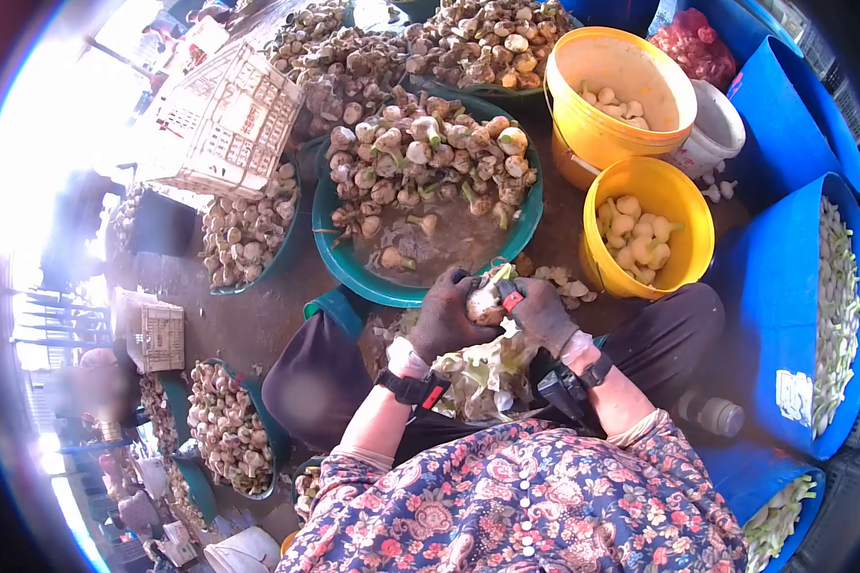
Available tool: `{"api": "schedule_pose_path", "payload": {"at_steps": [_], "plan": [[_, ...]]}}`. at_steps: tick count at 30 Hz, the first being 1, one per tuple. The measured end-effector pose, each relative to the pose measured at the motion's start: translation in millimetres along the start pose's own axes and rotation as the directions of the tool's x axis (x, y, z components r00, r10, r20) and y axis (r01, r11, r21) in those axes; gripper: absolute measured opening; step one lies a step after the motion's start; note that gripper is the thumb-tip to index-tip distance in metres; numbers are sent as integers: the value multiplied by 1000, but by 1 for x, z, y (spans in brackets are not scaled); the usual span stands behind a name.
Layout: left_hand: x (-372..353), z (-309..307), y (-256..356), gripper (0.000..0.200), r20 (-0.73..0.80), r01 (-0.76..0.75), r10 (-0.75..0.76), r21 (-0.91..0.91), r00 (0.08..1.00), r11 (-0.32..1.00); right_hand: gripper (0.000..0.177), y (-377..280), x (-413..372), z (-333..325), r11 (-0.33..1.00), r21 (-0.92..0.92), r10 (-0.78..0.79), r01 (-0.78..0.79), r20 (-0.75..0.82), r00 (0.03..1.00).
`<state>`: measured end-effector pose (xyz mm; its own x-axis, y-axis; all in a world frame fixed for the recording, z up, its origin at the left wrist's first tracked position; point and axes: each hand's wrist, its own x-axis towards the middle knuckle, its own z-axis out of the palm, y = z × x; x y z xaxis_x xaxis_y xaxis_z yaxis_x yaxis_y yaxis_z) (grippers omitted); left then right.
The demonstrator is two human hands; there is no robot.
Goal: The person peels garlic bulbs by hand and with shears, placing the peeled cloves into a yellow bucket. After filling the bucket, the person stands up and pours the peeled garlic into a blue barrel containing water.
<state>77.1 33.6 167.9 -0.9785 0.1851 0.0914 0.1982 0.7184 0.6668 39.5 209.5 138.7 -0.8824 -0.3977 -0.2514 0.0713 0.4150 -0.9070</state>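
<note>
The bulb (484,306), pale, roundish and dirt-streaked, was held over the person's lap just short of the near rim of the teal basin (537,205). Its green leafy end pointed away toward that basin, so its long axis ran roughly lap-to-basin. The gloved left hand (440,320) was curled tightly round it, the gloved right hand (542,313) closed on a red-handled tool (511,298) set against the bulb's top. Pale peelings (487,372) lay heaped in the lap, and a yellow bucket (674,196) stood on the floor just right.
</note>
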Motion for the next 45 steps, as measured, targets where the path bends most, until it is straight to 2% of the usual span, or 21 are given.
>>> {"api": "schedule_pose_path", "payload": {"at_steps": [3, 8, 10, 11, 13, 14, 15, 16, 19, 20, 23, 25, 27, 29, 30, 32, 36, 38, 40, 41, 45], "plan": [[-2, 2, -12, 63, 38, 92, -86, -189, 996, 978, 45, 7, 4, -11, 892, 392, 149, -225, 216, 965], [-9, 19, 6, 65, 5, 283, -306, -396, 952, 874, 58, 16, 11, 3, 364, 796, 304, -485, 391, 869], [-14, 38, 2, 82, 16, 211, -241, -548, 970, 810, 66, 26, 7, 3, 912, 378, -162, 158, -21, 987], [-13, 37, 6, 94, 59, 205, -219, -642, 974, 738, 65, 28, 7, 2, 932, 332, -157, 147, 2, 988], [-10, 18, 14, 95, -84, 189, -224, -303, 971, 934, 64, 32, 6, 0, 963, 236, -146, 131, 47, 988], [-8, 17, 8, 89, -231, 94, -93, -7, 968, 996, 61, 57, 24, 17, 825, 516, 153, -230, 187, 970], [-4, 10, 7, 84, -96, 69, -62, 66, 993, 995, 59, 31, 27, 17, 500, 671, 372, -547, 404, 836], [1, 1, 7, 78, 42, 34, -40, 134, 998, 990, 58, 11, 16, 0, 668, 449, 463, -594, 374, 803], [-2, 5, -8, 46, 313, -9, -41, 156, 949, 988, 59, 34, 22, 7, 899, 209, 256, -385, 461, 849], [-3, 11, -9, 41, 354, 38, -97, 171, 930, 985, 57, 30, 19, 4, 970, -218, 180, -111, 326, 928], [-13, 28, -23, 27, 286, 221, -215, 14, 934, 975, 63, 46, 18, 12, 948, -315, 123, -48, 226, 966], [-20, 46, -45, 26, 291, 532, -454, -311, 842, 787, 67, 26, 10, 2, 956, -276, -38, 96, 211, 977], [-16, 29, -40, 27, 389, 645, -573, -678, 722, 352, 73, 19, 3, 1, 956, -94, -266, 279, 133, 955], [-21, 24, -35, 29, 479, 429, -546, -874, 687, -227, 73, 16, 5, 3, 883, -153, -437, 444, 79, 896], [-24, 16, -23, 30, 424, 345, -551, -906, 719, -247, 73, 12, 5, 3, 810, -278, -507, 516, 110, 855], [-29, 6, -17, 34, 180, 425, -497, -790, 849, 441, 61, -4, 0, 5, 689, -410, -621, 598, 91, 779], [-28, 5, -24, 36, 67, 443, -494, -556, 867, 703, 34, -3, 2, 9, 703, -380, -652, 601, -7, 758], [-29, 6, -31, 31, 22, 355, -440, -627, 898, 693, 29, 16, 7, 20, 932, 53, -346, 360, -175, 922], [-32, 7, -33, 27, 71, 324, -449, -792, 891, 517, 22, 27, 14, 15, 774, 630, 155, -63, -92, 984], [-35, 6, -28, 25, 152, 331, -472, -886, 868, 324, 23, 25, 14, 6, 651, 747, 235, -135, -29, 972], [-50, -26, 1, 29, 516, 485, -125, -659, 848, 575, 27, 69, 36, 9, 495, 818, 438, -293, 57, 897]]}}
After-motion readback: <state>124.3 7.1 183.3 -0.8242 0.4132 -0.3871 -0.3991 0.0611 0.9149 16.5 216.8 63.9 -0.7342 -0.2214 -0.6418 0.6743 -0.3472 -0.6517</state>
